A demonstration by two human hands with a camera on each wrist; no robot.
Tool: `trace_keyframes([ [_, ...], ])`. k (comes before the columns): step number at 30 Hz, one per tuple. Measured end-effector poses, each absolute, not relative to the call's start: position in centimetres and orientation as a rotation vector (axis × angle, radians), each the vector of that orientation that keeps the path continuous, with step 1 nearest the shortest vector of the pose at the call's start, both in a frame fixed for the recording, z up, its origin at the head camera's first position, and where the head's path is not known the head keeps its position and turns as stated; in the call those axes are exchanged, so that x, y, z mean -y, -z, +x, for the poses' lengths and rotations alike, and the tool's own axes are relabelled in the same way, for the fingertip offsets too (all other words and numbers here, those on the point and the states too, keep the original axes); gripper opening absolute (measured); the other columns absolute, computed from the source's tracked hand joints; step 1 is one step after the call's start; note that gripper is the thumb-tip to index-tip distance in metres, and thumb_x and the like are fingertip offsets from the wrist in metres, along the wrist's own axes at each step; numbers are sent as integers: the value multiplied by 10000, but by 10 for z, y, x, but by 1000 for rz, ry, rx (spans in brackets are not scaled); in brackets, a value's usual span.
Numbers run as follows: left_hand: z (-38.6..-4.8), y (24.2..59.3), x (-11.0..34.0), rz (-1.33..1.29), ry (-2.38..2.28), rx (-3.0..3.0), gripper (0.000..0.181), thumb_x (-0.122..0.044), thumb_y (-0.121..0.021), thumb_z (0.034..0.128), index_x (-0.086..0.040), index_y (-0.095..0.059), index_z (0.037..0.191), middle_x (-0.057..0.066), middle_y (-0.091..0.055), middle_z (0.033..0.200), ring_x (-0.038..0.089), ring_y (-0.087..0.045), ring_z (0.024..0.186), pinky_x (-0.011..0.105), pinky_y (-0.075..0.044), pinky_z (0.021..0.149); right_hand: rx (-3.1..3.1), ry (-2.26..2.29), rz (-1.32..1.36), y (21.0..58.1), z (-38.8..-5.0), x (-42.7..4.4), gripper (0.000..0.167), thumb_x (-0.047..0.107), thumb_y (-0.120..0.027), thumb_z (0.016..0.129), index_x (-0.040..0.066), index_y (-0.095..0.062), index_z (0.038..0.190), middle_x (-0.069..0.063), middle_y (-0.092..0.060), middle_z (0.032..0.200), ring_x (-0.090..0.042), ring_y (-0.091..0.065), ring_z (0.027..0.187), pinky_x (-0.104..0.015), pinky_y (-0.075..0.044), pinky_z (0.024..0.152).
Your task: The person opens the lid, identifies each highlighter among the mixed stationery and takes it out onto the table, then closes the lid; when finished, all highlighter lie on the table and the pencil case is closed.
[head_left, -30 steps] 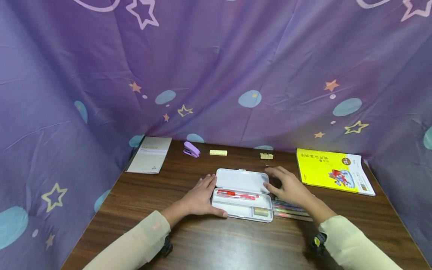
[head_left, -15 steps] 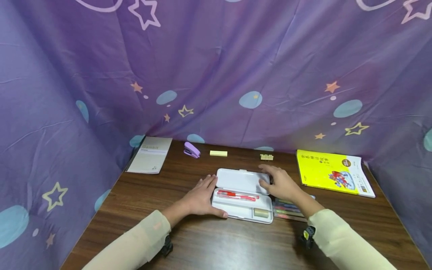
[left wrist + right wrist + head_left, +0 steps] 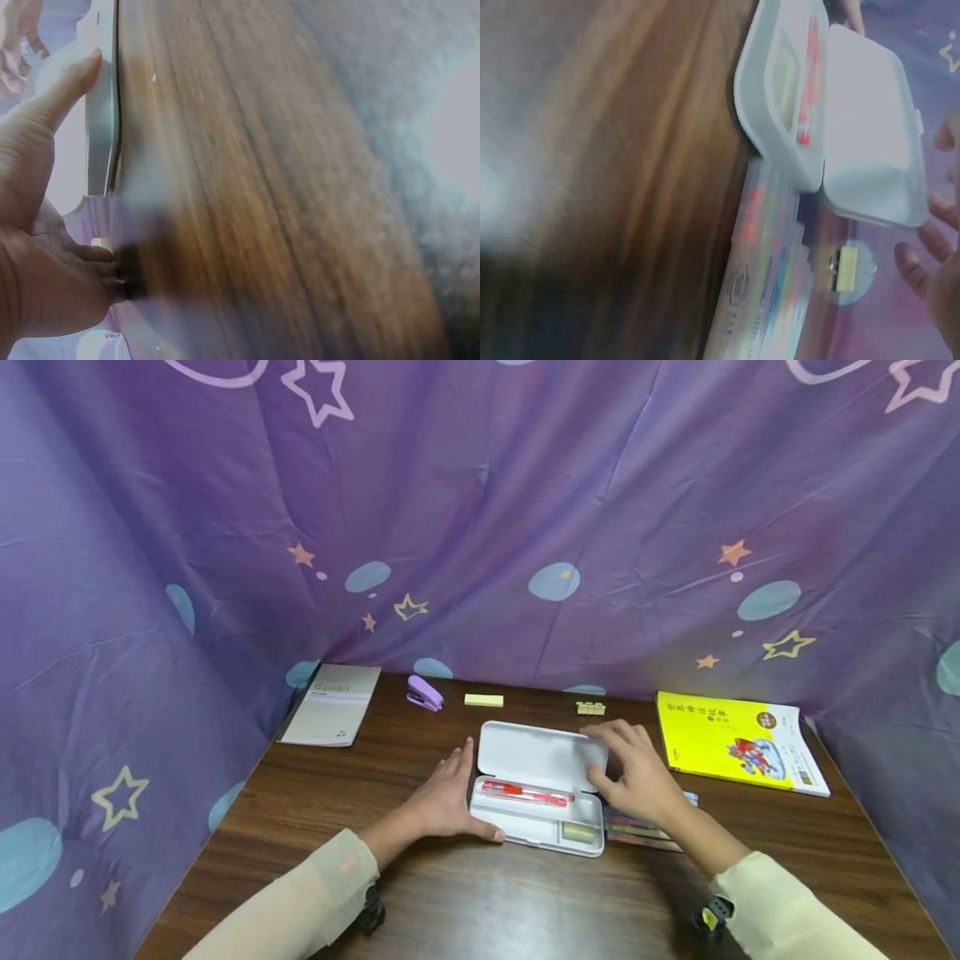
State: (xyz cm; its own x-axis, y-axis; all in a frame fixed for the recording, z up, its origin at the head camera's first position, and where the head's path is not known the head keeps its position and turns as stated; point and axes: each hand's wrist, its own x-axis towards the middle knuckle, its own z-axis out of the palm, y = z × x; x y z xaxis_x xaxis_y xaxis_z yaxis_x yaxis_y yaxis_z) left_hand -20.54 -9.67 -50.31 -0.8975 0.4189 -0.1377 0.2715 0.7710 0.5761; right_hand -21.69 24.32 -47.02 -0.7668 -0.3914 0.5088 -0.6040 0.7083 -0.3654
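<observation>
A white pencil case lies on the table with its lid tilted up. Its tray holds red pens and a pale eraser-like block. My left hand rests at the left end, thumb against the front edge and straight fingers along the side. My right hand is at the lid's right end, relaxed fingers touching its far corner. In the right wrist view these fingers partly leave the frame. Several coloured pens in a clear sleeve lie right of the case, partly under my right forearm.
Along the back of the table are a grey notebook, a purple stapler, a yellow sticky-note pad and yellow binder clips. A yellow book lies at the right. Behind hangs a purple curtain.
My right hand has moved left along the lid's far edge, then slightly back. The lid, flat before, is now raised a little. My left hand has stayed at the case.
</observation>
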Motion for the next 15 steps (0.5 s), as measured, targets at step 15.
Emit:
trace_keyframes([
  [15, -196, 500, 97, 666, -846, -2757, 1422, -692, -923, 791, -197, -55, 1803, 190, -224, 1843, 508, -268, 1673, 665, -259, 1368, 2686, -352, 1087, 500, -172, -209, 635, 521, -696, 1067, 188, -609, 1601, -125, -677, 1528, -363, -684, 1337, -694, -588, 1066],
])
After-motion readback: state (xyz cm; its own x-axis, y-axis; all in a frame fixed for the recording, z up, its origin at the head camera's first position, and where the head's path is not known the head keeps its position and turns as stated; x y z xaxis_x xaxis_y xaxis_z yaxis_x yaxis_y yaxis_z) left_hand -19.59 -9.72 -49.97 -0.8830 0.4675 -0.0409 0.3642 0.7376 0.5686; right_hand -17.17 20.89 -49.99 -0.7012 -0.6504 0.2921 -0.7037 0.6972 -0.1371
